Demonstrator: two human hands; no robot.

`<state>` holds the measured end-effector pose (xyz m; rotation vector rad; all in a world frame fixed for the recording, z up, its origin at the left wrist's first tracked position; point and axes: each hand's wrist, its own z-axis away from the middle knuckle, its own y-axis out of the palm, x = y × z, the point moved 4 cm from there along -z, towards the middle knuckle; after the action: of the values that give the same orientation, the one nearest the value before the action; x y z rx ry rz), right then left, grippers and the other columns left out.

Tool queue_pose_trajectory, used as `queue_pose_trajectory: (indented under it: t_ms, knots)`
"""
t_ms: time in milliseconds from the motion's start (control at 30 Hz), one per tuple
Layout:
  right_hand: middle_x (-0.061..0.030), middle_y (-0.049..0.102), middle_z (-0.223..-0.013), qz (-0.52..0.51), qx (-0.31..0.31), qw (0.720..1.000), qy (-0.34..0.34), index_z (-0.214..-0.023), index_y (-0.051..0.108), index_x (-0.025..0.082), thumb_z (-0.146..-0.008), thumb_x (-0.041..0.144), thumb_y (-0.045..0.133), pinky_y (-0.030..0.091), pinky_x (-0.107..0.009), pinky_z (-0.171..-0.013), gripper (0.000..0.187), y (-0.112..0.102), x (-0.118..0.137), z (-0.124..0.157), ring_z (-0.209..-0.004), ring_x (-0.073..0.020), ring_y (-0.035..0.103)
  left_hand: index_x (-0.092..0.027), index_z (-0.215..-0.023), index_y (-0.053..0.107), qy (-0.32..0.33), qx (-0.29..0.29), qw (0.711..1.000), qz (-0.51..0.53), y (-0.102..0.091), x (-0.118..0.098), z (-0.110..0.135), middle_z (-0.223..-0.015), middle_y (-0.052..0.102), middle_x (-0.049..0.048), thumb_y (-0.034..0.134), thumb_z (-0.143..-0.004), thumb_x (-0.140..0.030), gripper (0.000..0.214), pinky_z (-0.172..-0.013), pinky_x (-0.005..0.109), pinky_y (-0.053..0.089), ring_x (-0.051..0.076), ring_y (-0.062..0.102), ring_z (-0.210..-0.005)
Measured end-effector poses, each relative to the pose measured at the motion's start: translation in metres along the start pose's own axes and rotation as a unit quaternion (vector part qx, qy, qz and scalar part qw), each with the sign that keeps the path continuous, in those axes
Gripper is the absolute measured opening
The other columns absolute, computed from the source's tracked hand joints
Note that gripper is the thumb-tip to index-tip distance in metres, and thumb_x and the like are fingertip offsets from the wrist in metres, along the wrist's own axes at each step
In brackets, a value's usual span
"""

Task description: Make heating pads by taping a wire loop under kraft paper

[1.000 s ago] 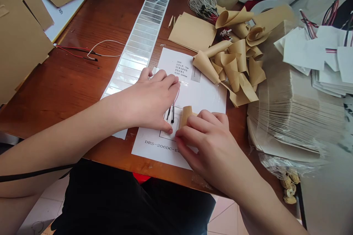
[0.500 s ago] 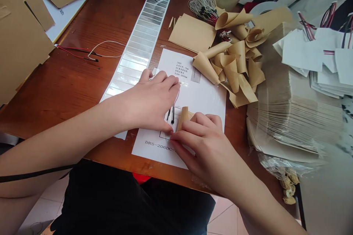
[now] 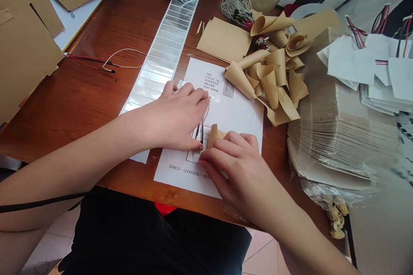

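Note:
My left hand (image 3: 171,116) rests across a printed white sheet (image 3: 243,116), thumb and fingers spread apart. Beside its thumb, thin wires with black sleeved parts (image 3: 201,133) lie over a rectangle drawn on the sheet. Close by on the right, my right hand (image 3: 237,161) pinches a piece of brown paper (image 3: 213,134) between thumb and fingers. That paper stands curled up at its left edge, and my fingers hide most of it. The two hands nearly meet at the left thumb.
A strip of silvery labels (image 3: 166,47) runs left of the sheet. Curled brown paper scraps (image 3: 269,77) and a flat brown stack (image 3: 224,38) lie behind. White squares with wires (image 3: 350,66) sit on a tall card stack (image 3: 345,137) at right; cardboard (image 3: 29,51) stands left.
My right hand has shifted slightly, and the brown paper's curled edge leans a little more to the left. The left thumb has moved up slightly; more of the sheet's bottom lettering shows.

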<state>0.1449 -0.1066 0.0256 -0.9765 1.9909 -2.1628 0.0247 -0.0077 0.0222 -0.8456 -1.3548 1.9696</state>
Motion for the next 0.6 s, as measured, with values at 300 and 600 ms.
queue_pose_trajectory:
  t_ms: [300,600]
  knots:
    - [-0.0057,0.068,-0.079,-0.009,0.008,1.0,0.013,-0.091,0.069,0.018,-0.103,0.019,0.047,0.031,-0.038,-0.076,0.025,-0.0007,0.0001,-0.0014,-0.079,-0.021,0.047,-0.007,-0.149,0.047,0.003,0.005,1.0,0.005,-0.0012,-0.0001,0.0002,-0.165,0.031,0.0212,0.058,-0.082,-0.054,0.082,-0.113,0.056,0.023,0.042,0.035,-0.14]
    - [-0.0046,0.067,-0.078,-0.008,0.017,1.0,0.019,-0.087,0.069,0.017,-0.103,0.018,0.048,0.03,-0.038,-0.078,0.026,0.0024,-0.0002,-0.0018,-0.08,-0.0207,0.047,-0.008,-0.152,0.042,-0.001,0.016,1.0,0.002,-0.0002,0.002,-0.0004,-0.166,0.031,0.0195,0.064,-0.077,-0.058,0.093,-0.114,0.055,0.023,0.041,0.034,-0.141]
